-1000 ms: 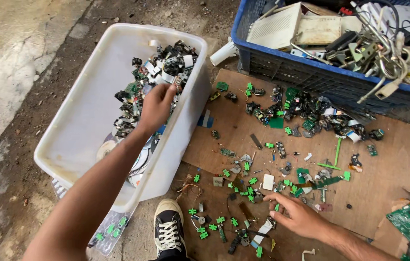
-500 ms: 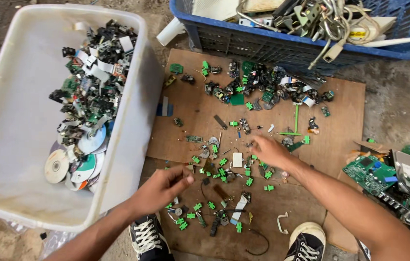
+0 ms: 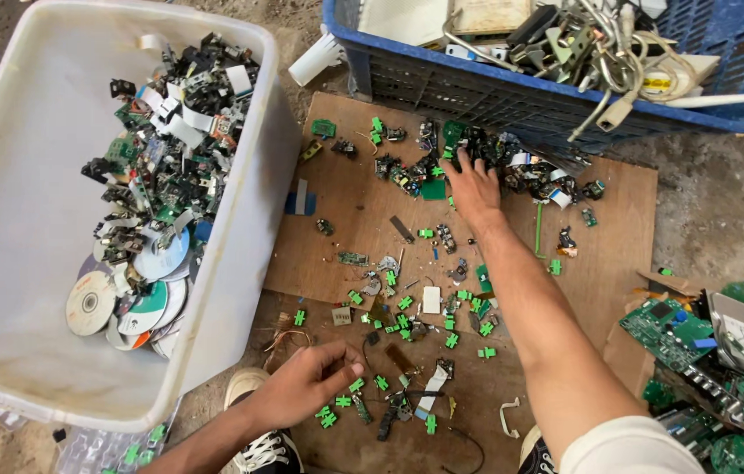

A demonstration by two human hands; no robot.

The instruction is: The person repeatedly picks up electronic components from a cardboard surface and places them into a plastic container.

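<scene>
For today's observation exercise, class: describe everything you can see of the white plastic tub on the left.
The white plastic tub is a large, deep rectangular bin with rounded corners and a rolled rim, scuffed and grimy inside. It sits on the ground with its right wall along the brown board. Its right side holds a heap of circuit scraps, with several discs at the near end; the left of its floor is bare. Neither hand touches it.

We see small green connector pieces (image 3: 337, 405) scattered at lower centre on the brown board, and a dark heap of electronic scraps (image 3: 512, 167) at upper centre.
</scene>
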